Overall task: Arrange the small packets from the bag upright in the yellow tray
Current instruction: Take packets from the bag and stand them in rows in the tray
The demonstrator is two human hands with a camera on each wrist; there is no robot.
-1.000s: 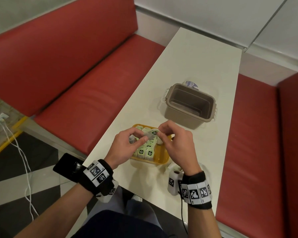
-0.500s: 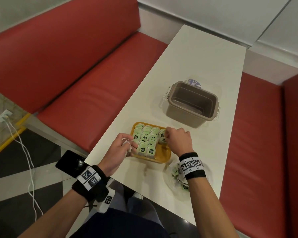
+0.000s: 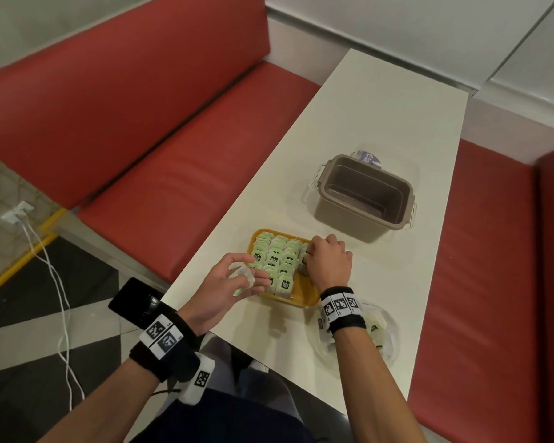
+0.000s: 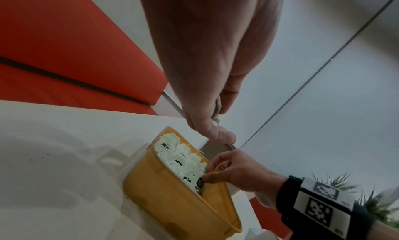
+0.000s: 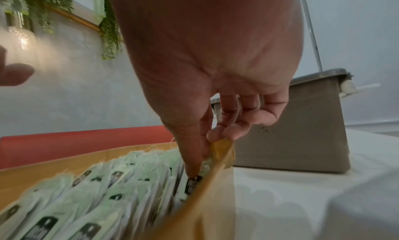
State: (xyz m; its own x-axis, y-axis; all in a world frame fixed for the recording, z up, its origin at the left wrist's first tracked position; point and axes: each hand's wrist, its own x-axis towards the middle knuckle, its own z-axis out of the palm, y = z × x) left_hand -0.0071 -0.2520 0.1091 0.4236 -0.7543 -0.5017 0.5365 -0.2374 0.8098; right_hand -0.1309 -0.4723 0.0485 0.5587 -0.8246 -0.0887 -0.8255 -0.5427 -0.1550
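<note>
The yellow tray sits near the table's front edge, packed with rows of upright green packets. My right hand reaches into the tray's right-hand column and pinches a packet against the tray wall; the left wrist view shows that same packet in its fingers. My left hand hovers at the tray's left side and pinches another pale packet, seen edge-on in the left wrist view. The clear bag with more packets lies under my right wrist.
A grey-brown plastic bin stands just beyond the tray, with a small blue-and-white item behind it. Red bench seats flank the white table. A white cable runs over the floor at left.
Both hands were together above the tray with packets between them. The right hand has dropped into the tray's right column; the left has drawn back to the tray's left side, still holding a packet.
</note>
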